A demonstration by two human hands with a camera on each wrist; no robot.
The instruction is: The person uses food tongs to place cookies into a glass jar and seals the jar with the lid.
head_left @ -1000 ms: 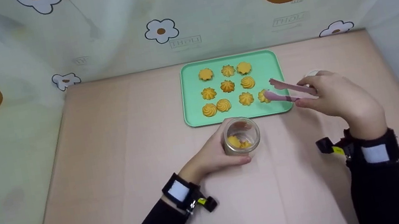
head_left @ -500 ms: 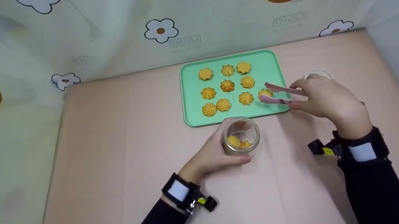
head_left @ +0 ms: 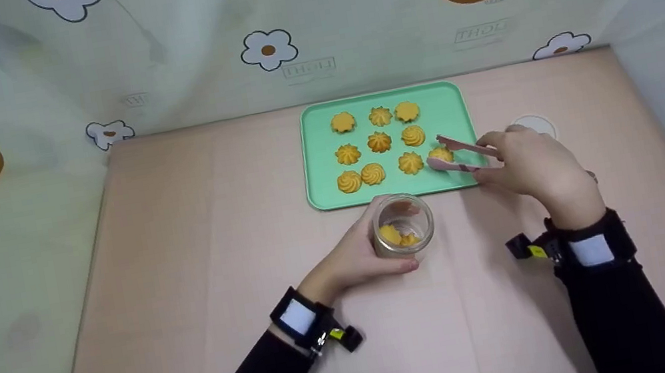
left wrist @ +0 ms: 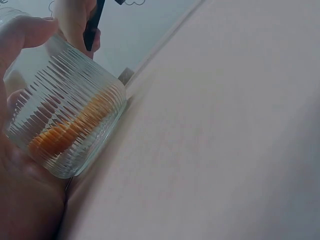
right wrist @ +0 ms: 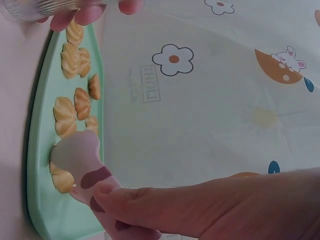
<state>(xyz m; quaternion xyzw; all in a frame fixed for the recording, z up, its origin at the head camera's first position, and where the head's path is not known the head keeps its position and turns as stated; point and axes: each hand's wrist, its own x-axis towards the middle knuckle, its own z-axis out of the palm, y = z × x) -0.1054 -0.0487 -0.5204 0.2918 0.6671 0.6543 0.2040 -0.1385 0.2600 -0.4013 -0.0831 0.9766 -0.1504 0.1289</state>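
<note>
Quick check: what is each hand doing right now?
Left hand: grips the jar.
Right hand: holds pink tongs around a cookie on the tray.

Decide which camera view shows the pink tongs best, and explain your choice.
The head view: it shows the tongs whole, held by the right hand, their tips either side of a cookie on the green tray. The right wrist view shows only one blurred arm of them close up. The left wrist view shows none of them.
</note>
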